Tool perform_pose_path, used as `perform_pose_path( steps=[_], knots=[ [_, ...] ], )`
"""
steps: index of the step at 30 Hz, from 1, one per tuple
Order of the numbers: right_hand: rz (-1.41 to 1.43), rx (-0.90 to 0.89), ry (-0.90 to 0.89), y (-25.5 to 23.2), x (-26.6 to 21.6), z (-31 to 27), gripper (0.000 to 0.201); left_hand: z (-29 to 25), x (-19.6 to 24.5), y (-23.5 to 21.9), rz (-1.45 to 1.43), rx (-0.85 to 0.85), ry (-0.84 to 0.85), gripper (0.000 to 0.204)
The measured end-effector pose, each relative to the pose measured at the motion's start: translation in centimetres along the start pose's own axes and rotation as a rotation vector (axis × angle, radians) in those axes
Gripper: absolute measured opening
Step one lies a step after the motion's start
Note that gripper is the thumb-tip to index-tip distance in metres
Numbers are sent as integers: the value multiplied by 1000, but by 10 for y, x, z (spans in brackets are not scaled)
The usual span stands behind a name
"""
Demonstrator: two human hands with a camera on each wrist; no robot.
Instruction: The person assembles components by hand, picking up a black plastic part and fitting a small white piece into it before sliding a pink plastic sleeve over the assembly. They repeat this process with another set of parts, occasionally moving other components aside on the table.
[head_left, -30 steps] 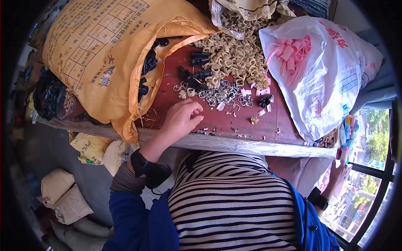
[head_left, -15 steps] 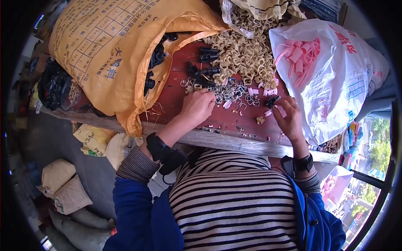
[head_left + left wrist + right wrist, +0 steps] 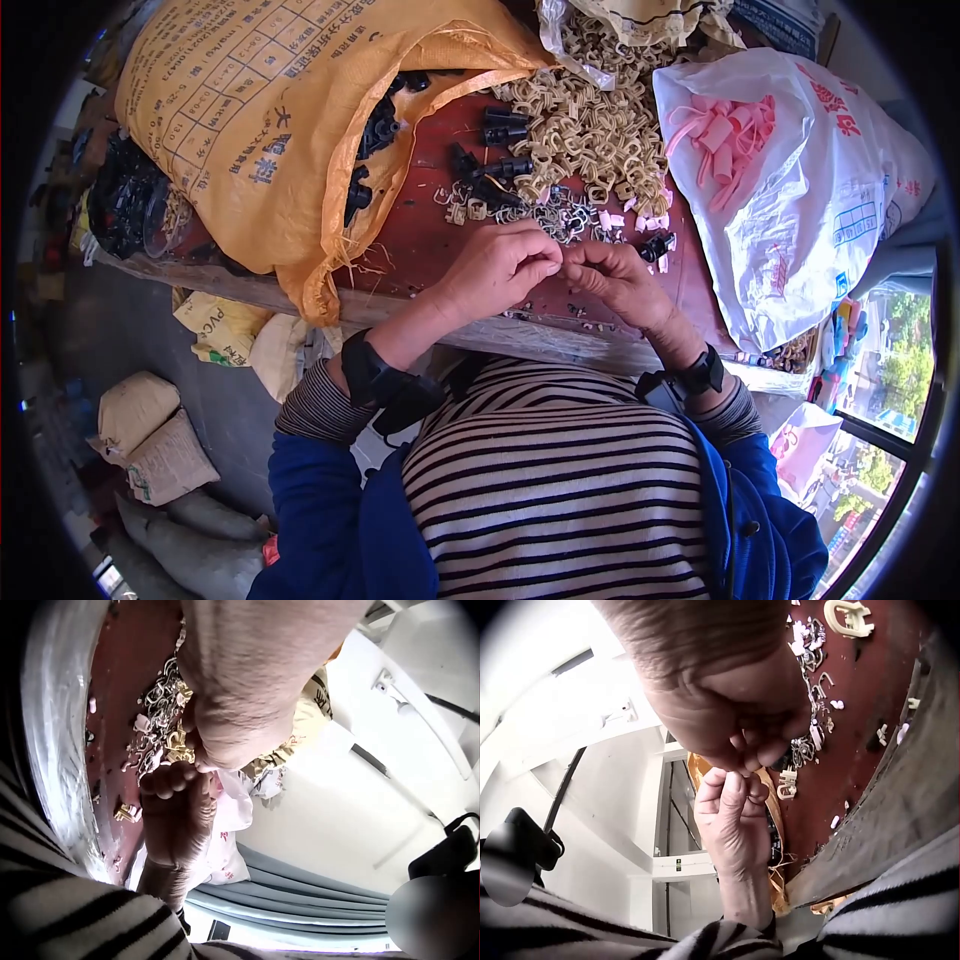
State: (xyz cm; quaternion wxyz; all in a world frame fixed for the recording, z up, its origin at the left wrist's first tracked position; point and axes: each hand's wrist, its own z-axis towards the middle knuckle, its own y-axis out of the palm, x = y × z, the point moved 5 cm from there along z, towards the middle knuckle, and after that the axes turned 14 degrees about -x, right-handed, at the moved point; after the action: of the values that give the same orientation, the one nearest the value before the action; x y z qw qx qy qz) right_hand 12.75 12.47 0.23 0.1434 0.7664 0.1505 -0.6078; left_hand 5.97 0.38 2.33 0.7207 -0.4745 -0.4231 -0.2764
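Observation:
In the head view the left hand (image 3: 495,270) and right hand (image 3: 625,285) meet at the fingertips, low over the red tabletop. Thumb and fingers of each are pinched around something too small to make out. Just beyond them lie silver metal clips (image 3: 566,213) with small pink bits. A black part (image 3: 655,246) sits beyond the right hand. The left wrist view shows the left hand (image 3: 244,682) above the right hand (image 3: 176,821). Seen from the right wrist, the right hand (image 3: 720,697) hides part of the pinch, against the left hand (image 3: 735,825).
An orange sack (image 3: 230,130) of black parts lies at the left. Beige clips (image 3: 590,125) are heaped at the back, beside black connectors (image 3: 505,128). A white sack (image 3: 800,200) with pink pieces (image 3: 728,130) lies at the right. The table's wooden edge (image 3: 560,340) runs before the body.
The right hand has come up from beside the table, passed near the black part, and moved left to the other hand. The left hand has moved right from the clips.

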Motion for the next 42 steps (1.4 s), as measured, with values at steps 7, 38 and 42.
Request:
perform_pose_path(
  steps=[7,38,42],
  knots=[
    [101,-6,-17,0,9,-2,21,1,0,3,-76,-25,-15,9],
    [-126,221,-54,-18,4,-6,6,-5,-44,-42,352,-31,-343,38],
    [-112,221,-57,-15,0,-3,7,-14,-45,-22,-627,-59,-354,38]
  ],
)
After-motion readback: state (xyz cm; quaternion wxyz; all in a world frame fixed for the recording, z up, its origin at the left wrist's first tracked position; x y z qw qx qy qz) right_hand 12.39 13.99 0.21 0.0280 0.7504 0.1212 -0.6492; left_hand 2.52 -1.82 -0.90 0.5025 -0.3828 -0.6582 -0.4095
